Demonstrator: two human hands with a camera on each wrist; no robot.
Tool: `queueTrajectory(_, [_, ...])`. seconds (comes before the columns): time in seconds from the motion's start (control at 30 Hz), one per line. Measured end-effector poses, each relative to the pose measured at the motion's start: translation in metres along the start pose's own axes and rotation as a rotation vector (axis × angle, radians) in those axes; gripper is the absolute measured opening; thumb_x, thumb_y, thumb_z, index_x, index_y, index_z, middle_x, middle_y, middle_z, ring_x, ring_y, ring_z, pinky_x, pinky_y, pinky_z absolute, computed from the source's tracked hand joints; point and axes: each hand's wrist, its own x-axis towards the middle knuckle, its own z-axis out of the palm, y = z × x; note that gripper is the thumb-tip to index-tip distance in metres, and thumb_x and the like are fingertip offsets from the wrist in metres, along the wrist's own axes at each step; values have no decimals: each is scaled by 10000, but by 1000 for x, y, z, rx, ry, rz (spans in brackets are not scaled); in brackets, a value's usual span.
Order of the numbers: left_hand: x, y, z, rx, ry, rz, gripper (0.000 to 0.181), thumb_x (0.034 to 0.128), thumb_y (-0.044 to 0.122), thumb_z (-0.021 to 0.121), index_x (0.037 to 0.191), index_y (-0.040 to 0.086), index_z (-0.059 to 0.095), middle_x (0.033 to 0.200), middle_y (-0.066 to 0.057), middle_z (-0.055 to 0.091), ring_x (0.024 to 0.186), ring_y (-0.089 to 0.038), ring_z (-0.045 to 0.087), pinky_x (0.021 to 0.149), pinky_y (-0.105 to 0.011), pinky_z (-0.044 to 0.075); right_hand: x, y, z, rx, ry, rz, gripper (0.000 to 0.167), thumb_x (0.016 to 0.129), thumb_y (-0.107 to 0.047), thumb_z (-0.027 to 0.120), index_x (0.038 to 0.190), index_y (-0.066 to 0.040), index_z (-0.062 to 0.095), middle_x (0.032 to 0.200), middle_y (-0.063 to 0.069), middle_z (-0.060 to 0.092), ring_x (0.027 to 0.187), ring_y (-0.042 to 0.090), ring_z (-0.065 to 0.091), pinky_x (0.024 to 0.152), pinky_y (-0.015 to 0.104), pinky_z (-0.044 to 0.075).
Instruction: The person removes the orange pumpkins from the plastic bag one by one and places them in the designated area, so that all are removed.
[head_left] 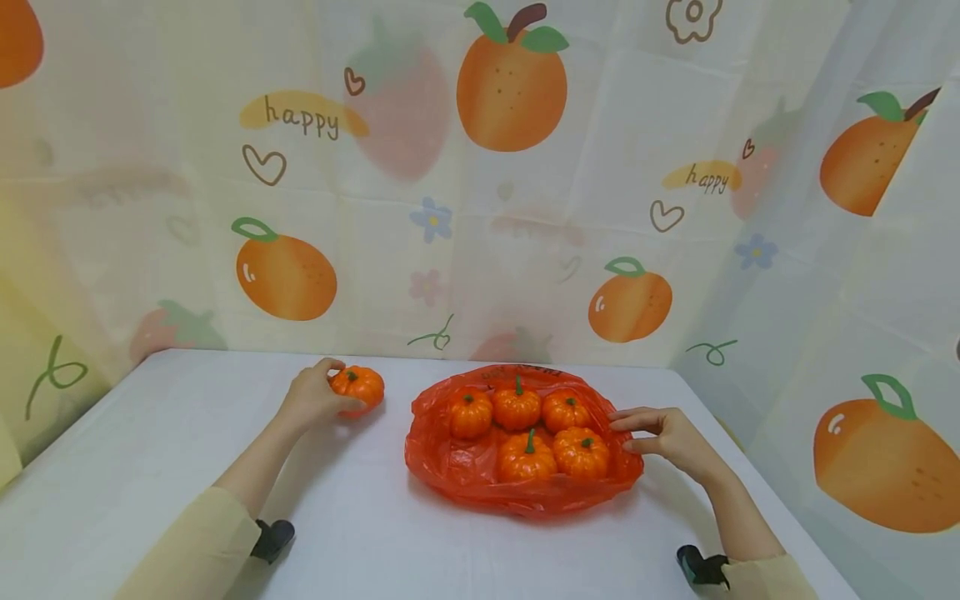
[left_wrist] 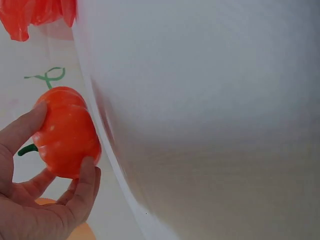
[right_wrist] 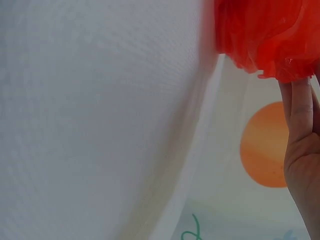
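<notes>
1. Nearest the camera, at the lower edge, come two cream sleeves, the left sleeve [head_left: 187,546] and the right sleeve [head_left: 772,579]; a small black wrist device shows beside each, the left one [head_left: 273,540] and the right one [head_left: 699,567].
2. One white bench [head_left: 360,517] carries one open red plastic bag [head_left: 525,502]. Its long axis runs from 9 to 3 o'clock, taking 12 as away from the person.
3. There are six orange pumpkins: five in the bag and one outside it. Of the five, three [head_left: 517,408] sit on the 12 o'clock side and two [head_left: 527,460] on the 6 o'clock side, all stems upward.
4. The held pumpkin [head_left: 360,387] is between the bag's 9 and 10 o'clock, well apart from it. In the left wrist view its green stem points between 8 and 9, and its long axis runs from 11 to 5. Whether it touches the bench, I cannot tell.
5. The left hand [head_left: 311,398] pinches this pumpkin between thumb and fingers.
6. The right hand [head_left: 671,437] touches the bag's rim at 3 o'clock, fingers fairly straight, thumb apart; some tips are hidden, so I cannot tell whether they pinch the plastic.
</notes>
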Motion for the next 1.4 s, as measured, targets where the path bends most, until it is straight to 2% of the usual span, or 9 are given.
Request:
queueTrajectory(0.2, [2, -5, 1, 18, -35, -43, 742, 777, 264, 765, 1352, -59, 425, 1271, -345, 510, 1137, -441, 498, 994, -572, 467, 0, 0, 0, 13, -7, 2, 292, 859, -122, 687, 1139, -57, 740, 1323, 186, 648, 1334, 447, 486, 876, 213, 572])
queueTrajectory(0.4, [3, -7, 1, 26, -40, -63, 736, 772, 252, 763, 1344, -58, 417, 1271, -346, 496, 1130, -439, 494, 986, -575, 470, 0, 0, 1, 19, -4, 10, 296, 857, -122, 689, 1141, -53, 738, 1328, 191, 643, 1333, 447, 491, 876, 248, 587])
queueTrajectory(0.93, [0, -9, -1, 13, -48, -54, 759, 774, 231, 762, 1359, -70, 385, 1281, -369, 466, 1149, -463, 475, 1004, -605, 450, 0, 1, 1, 30, -12, 15, 296, 857, -115, 690, 1141, -44, 735, 1340, 204, 631, 1347, 459, 473, 869, 273, 597])
queueTrajectory(1.4, [0, -7, -1, 0, -82, -65, 782, 795, 228, 750, 1377, -86, 334, 1305, -366, 432, 1160, -455, 462, 1041, -607, 440, -1, 0, 1, 18, -12, 5, 296, 853, -104, 693, 1138, -35, 735, 1331, 215, 633, 1346, 470, 467, 842, 178, 554])
